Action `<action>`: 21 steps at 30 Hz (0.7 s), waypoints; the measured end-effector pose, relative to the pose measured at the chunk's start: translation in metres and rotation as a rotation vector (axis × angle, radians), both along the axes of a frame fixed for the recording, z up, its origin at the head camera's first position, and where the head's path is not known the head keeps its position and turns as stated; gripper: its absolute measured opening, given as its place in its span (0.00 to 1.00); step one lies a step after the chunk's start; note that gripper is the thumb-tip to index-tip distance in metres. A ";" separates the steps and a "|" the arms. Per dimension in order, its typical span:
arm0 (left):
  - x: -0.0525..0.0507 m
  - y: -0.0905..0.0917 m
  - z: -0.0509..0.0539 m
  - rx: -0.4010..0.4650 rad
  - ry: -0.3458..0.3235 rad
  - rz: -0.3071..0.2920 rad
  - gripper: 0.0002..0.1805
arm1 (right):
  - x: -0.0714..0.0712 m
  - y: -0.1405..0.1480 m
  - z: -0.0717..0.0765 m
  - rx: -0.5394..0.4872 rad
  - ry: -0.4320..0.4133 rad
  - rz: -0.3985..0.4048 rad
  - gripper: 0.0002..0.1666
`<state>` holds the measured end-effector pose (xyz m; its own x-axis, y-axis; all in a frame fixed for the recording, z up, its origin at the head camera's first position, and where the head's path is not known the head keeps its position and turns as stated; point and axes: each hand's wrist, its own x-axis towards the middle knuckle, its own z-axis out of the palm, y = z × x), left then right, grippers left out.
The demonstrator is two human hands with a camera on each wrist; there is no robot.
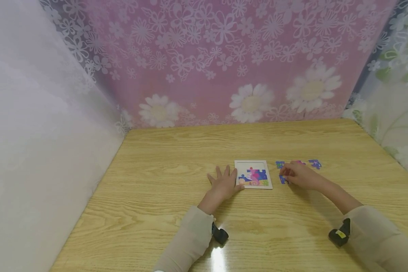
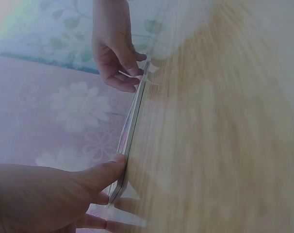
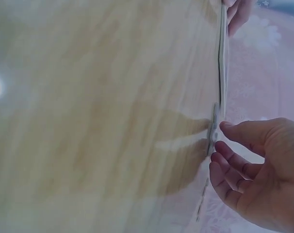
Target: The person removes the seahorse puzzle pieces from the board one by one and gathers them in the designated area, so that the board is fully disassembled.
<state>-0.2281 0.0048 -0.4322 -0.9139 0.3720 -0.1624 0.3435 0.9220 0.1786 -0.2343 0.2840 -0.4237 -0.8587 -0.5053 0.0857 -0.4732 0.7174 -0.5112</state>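
Note:
A white-framed puzzle tray lies on the table, partly filled with pieces of a pink seahorse picture. My left hand rests at its lower left corner with fingers spread; the thumb touches the near edge, as the left wrist view also shows. Right of the tray, my right hand is over the loose pieces, fingers bent and tips at a blue piece. In the right wrist view, the thumb and fingertips of that hand stand apart beside the thin edge of a piece.
More loose pieces lie right of the tray: a blue-green one, a pink one partly behind the right hand, and a blue one farther right. The wooden table meets a flowered pink backdrop at its far edge.

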 end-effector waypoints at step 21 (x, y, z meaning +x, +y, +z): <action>-0.004 0.000 -0.005 0.025 -0.026 0.011 0.38 | -0.022 -0.065 0.015 -0.049 -0.037 -0.010 0.10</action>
<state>-0.2317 0.0050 -0.4375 -0.9135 0.3666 -0.1765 0.3288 0.9206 0.2106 -0.2565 0.2190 -0.4084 -0.8665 -0.4930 0.0782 -0.4464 0.6953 -0.5633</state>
